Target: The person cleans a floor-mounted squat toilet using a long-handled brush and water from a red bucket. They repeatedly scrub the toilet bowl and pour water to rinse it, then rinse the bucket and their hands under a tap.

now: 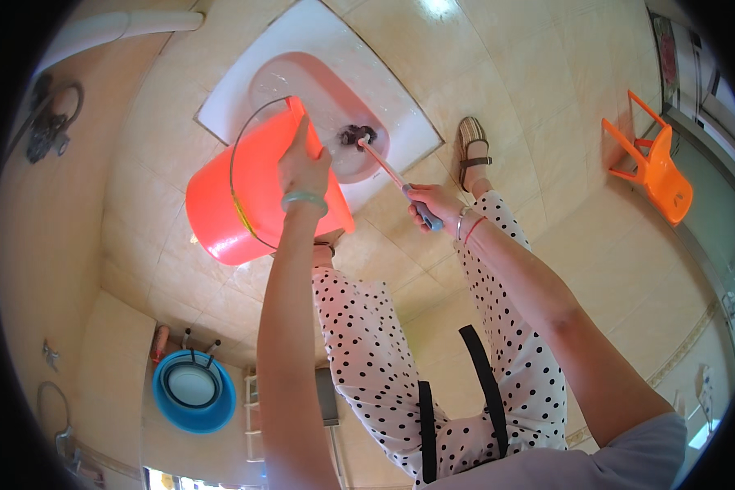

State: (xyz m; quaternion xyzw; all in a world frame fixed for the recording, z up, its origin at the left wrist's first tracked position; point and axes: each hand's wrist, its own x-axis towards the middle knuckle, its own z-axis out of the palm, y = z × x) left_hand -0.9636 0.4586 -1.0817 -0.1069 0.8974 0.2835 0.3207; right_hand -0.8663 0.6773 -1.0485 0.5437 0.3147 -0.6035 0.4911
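My left hand (305, 165) grips the rim of a red plastic bucket (251, 184), which lies tilted on its side with its mouth facing the squat toilet (398, 107). The bucket's wire handle with a yellow grip hangs over its side. In my right hand (432, 205) is the grey-blue handle of a toilet brush (389, 166). The dark head of the brush rests at the drain end of the toilet's pinkish bowl. Splashed water shows in the bowl. What the bucket holds is hidden.
An orange plastic stool (658, 165) is at the right by the wall and a glass door. Blue and grey basins (193, 392) hang at the lower left. A white pipe (135, 23) runs at the upper left. My sandalled feet stand on the tiles (404, 245) beside the toilet.
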